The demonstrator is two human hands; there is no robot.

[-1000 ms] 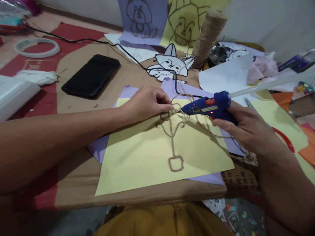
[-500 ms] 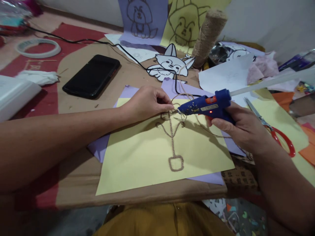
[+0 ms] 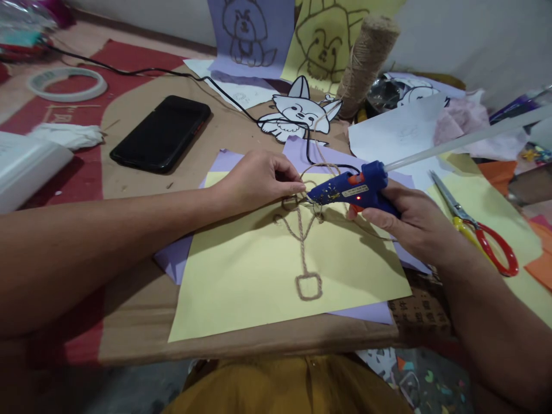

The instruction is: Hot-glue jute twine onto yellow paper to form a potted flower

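My right hand [image 3: 409, 215] grips a blue glue gun [image 3: 353, 187] with a lit red light and a long clear glue stick [image 3: 466, 138] in its back. Its nozzle points left, close to the fingertips of my left hand [image 3: 267, 177]. Those fingers are pinched on twine [image 3: 319, 167] that loops up and back from the paper. Beneath both hands lies a yellow sheet [image 3: 241, 276], where twine forms a stem with curled branches and a small square [image 3: 309, 286] at the bottom. The top part of this twine figure is partly hidden by my fingers and the nozzle.
Purple paper [image 3: 366, 311] lies under the yellow sheet. Scissors [image 3: 478, 227] rest to the right, beside my forearm. A black phone [image 3: 161, 135], a tape roll [image 3: 66, 84] and a fox cutout [image 3: 302, 109] lie farther back. The twine spool [image 3: 366, 63] stands behind. A black cord [image 3: 172, 72] crosses the table.
My right hand has moved the glue gun slightly left and down, bringing its nozzle nearer my left fingertips. My left hand stays in place.
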